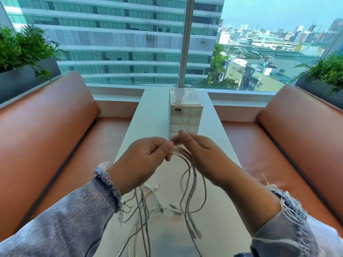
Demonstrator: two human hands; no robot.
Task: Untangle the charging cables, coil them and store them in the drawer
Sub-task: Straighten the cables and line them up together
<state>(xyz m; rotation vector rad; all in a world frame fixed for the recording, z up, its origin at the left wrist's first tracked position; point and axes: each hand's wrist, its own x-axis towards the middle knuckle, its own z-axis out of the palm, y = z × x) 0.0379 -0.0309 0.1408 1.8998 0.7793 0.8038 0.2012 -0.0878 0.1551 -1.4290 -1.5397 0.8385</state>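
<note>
Several white charging cables (187, 184) hang in a tangled bunch from my two hands, raised over a narrow white table (148, 108). My left hand (146, 160) pinches the strands between thumb and curled fingers. My right hand (202, 154) grips the same bunch just to the right, its fingertips blurred. The loose ends and plugs trail down onto the table near its front edge. A small translucent drawer unit (184, 115) with several stacked drawers, all closed, stands upright on the table behind my hands.
Brown leather bench seats (55, 145) flank the table on both sides. Dark planters with green plants (24, 52) sit behind each backrest. A large window (130, 43) with a vertical frame post closes off the far end.
</note>
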